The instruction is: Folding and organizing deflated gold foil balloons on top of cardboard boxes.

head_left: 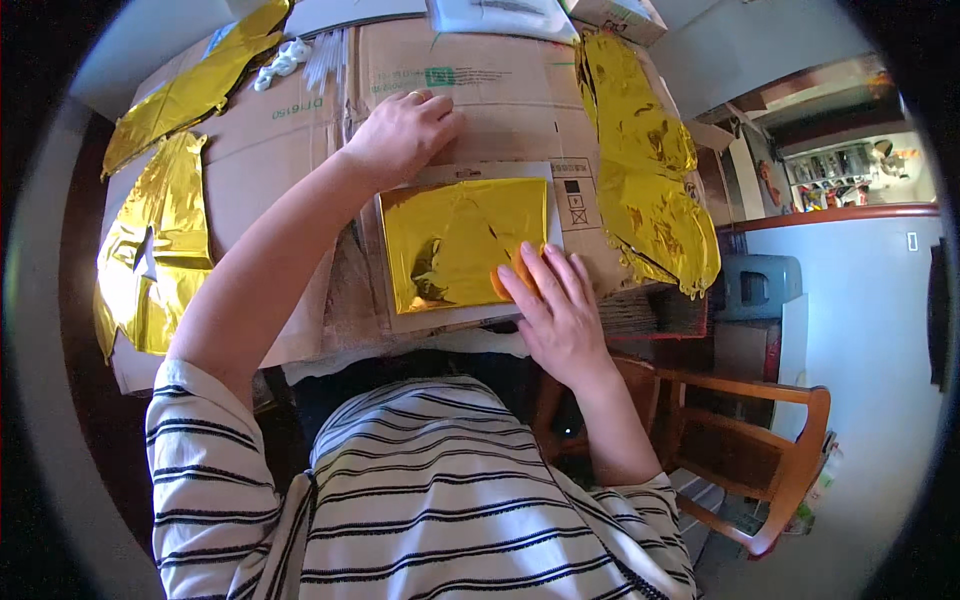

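A square sheet of gold foil lies on a white card set on flattened brown cardboard. My left hand, with a ring on one finger, presses flat on the cardboard at the card's upper left corner, fingers together. At the foil's lower right corner my right hand lies flat, fingers stretched out over a small orange thing that peeks from beneath the fingertips. What the orange thing is cannot be told.
Crumpled gold foil pieces lie at the left and the upper left, and a long one at the right. White plastic bits sit at the top. A wooden chair stands lower right.
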`<state>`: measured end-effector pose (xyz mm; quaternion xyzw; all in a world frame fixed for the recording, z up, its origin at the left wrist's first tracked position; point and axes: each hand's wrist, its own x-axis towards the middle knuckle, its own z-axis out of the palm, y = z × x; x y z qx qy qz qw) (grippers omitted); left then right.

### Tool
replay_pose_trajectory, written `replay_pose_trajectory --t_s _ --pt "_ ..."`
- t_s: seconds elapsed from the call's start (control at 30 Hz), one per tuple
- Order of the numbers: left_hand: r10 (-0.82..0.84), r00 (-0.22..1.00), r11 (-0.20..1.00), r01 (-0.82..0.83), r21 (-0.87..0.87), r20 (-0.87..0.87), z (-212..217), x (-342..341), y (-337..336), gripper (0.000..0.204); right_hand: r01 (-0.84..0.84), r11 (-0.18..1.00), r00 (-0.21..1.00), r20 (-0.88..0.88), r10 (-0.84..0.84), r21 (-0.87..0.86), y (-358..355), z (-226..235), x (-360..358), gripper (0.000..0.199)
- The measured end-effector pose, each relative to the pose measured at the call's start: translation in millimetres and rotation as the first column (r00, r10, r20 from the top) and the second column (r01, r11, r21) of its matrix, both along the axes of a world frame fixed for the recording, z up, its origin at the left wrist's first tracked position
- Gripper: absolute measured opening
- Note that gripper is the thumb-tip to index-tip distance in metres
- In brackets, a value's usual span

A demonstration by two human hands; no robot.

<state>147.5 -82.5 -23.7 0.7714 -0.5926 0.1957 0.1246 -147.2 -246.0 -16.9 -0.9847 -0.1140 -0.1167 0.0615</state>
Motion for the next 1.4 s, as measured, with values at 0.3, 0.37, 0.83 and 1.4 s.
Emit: replay_pose_trajectory --t_s 0.3,0.37,0.83,1.4 --pt "0.027 0.994 0.994 -0.015 -0.109 0.102 -3 -3 4 0.018 0.429 -0.161 0.749 -0.450 -0.486 0.889 36 -36 -60 0.029" --pt "0.039 0.995 0.996 -0.031 -0.081 0.094 -3 -7 -1 0.020 0.508 -0.659 0.663 -0.740 -0.112 0.555 54 -22 -44 0.033" --pt "0.230 0.962 0.963 -0.203 -0.177 0.145 -5 -37 3 0.016 0.423 -0.719 0.794 -0.609 0.000 0.551 52 -13 -31 0.056" --pt "0.109 0.953 0.986 -0.140 -0.089 -0.284 12 -42 9 0.014 0.344 -0.754 0.827 -0.561 -0.039 0.560 90 3 -48 0.041"
